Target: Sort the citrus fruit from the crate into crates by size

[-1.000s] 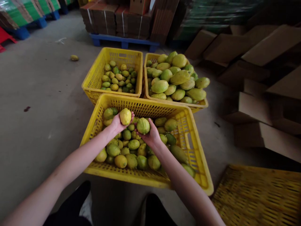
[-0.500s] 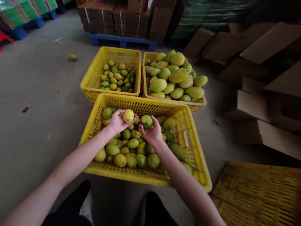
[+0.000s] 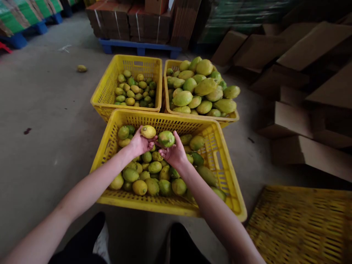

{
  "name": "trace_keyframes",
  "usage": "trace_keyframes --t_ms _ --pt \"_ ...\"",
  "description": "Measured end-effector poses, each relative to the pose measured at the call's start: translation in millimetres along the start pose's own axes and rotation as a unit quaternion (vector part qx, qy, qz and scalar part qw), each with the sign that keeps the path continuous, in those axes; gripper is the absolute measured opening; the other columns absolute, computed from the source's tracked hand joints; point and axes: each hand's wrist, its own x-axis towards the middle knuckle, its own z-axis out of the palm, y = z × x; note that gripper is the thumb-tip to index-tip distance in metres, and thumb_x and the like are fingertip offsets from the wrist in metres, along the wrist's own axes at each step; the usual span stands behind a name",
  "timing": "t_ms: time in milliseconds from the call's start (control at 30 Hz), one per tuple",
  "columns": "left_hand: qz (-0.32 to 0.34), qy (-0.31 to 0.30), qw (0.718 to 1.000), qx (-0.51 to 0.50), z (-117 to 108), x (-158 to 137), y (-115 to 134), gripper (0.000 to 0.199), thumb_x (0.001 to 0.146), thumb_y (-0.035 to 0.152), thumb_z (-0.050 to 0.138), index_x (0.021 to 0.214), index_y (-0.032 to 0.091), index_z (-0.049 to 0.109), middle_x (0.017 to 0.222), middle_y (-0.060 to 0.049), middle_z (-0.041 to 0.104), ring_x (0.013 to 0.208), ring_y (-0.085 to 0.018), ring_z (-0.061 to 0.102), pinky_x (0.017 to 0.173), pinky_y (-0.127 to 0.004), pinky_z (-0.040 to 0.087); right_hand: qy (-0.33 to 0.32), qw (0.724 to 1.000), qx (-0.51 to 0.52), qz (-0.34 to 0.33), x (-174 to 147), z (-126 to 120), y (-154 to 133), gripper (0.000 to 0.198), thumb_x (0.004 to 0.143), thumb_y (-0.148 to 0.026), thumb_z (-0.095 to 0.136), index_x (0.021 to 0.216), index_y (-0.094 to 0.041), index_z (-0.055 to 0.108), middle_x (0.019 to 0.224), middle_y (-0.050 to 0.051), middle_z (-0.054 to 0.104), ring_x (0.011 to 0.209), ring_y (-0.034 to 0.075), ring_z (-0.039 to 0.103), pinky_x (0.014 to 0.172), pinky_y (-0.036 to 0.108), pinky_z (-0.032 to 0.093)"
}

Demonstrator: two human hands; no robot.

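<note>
My left hand is closed around a small yellow papaya, its blunt end turned to the left. Beside it, my right hand cups a green papaya between thumb and fingers. The two fruits are held close together but apart, over the near yellow crate. Under my hands, that crate holds many loose green and yellow papayas, mostly small and roundish, with longer ones along its right side. My forearms hide part of the fruit.
Behind stand two more yellow crates: the left crate has small fruit, the right crate is heaped with larger papayas. Cardboard boxes lie at right, above a yellow slatted crate. One fruit lies on the floor. A blue pallet bears flattened cartons.
The yellow papaya has turned in my left hand, from end-on to lying sideways. The green one has turned too and come slightly up and left. The view has shifted slightly.
</note>
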Motion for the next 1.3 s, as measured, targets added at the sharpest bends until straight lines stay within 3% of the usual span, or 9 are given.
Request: trace_keyframes --t_ms 167,333,567,767,1067,1133,1200,1300 --pt "-0.013 -0.010 1.000 0.005 -1 2 -1 0.061 0.102 0.059 0.025 0.093 0.014 0.065 0.061 -0.008 0.061 0.040 -0.015 0.046 0.038 -0.025 0.039 -0.014 1.000 -0.004 0.007 3 -2 0 0.059 0.099 -0.064 0.043 0.092 -0.013 0.072 0.068 0.009 0.076 0.041 0.017 0.067 0.039 0.024 0.055" --pt "-0.015 0.002 1.000 0.021 0 2 -2 0.059 0.102 0.057 0.025 0.091 0.015 0.064 0.062 -0.008 0.062 0.041 -0.015 0.047 0.038 -0.025 0.040 0.010 1.000 -0.008 -0.017 3 -1 3 0.056 0.102 -0.058 0.037 0.088 -0.016 0.071 0.064 0.007 0.075 0.039 0.016 0.065 0.036 0.022 0.053" --pt "0.044 0.026 0.997 0.051 10 -3 -5 0.042 0.103 0.045 0.033 0.094 0.016 0.062 0.067 -0.007 0.064 0.044 -0.014 0.049 0.042 -0.023 0.042 0.020 0.996 0.007 -0.082 5 -3 5 0.035 0.096 -0.048 0.059 0.086 -0.016 0.070 0.064 0.004 0.074 0.039 0.014 0.064 0.037 0.020 0.052" --pt "0.043 0.034 0.997 0.047 12 -6 -5 0.049 0.103 0.049 0.028 0.089 0.016 0.061 0.066 -0.009 0.065 0.045 -0.015 0.050 0.042 -0.024 0.043 0.029 0.997 0.021 -0.069 6 -3 5 0.041 0.100 -0.050 0.049 0.086 -0.016 0.068 0.063 0.004 0.073 0.039 0.014 0.064 0.038 0.021 0.051" --pt "0.031 0.022 0.999 0.018 7 -4 -3 0.047 0.100 0.045 0.030 0.098 0.014 0.064 0.068 -0.009 0.066 0.046 -0.017 0.052 0.043 -0.026 0.045 0.065 0.995 0.022 -0.079 5 -2 1 0.042 0.098 -0.052 0.045 0.078 -0.020 0.064 0.060 0.004 0.068 0.042 0.014 0.057 0.039 0.023 0.047" --pt "0.066 0.047 0.996 0.038 5 0 -6 0.037 0.099 0.039 0.036 0.103 0.014 0.063 0.073 -0.009 0.067 0.052 -0.018 0.058 0.048 -0.027 0.050 0.068 0.992 0.033 -0.102 5 -1 3 0.028 0.093 -0.044 0.055 0.079 -0.021 0.063 0.062 0.002 0.067 0.046 0.013 0.057 0.041 0.022 0.048" --pt "0.163 0.078 0.981 0.076 3 2 -9 0.022 0.094 0.027 0.051 0.111 0.019 0.061 0.084 -0.005 0.068 0.065 -0.018 0.065 0.059 -0.026 0.055 0.074 0.984 0.046 -0.156 6 -1 5 0.006 0.083 -0.027 0.066 0.084 -0.024 0.061 0.071 -0.002 0.069 0.057 0.014 0.062 0.048 0.022 0.052" --pt "0.341 0.081 0.927 0.135 -1 3 -13 0.049 0.074 0.008 0.076 0.116 0.027 0.060 0.107 0.000 0.067 0.090 -0.014 0.068 0.078 -0.020 0.054 0.085 0.961 0.035 -0.261 7 -4 8 0.038 0.063 -0.011 0.075 0.093 -0.028 0.059 0.086 -0.006 0.070 0.077 0.014 0.066 0.063 0.025 0.058"
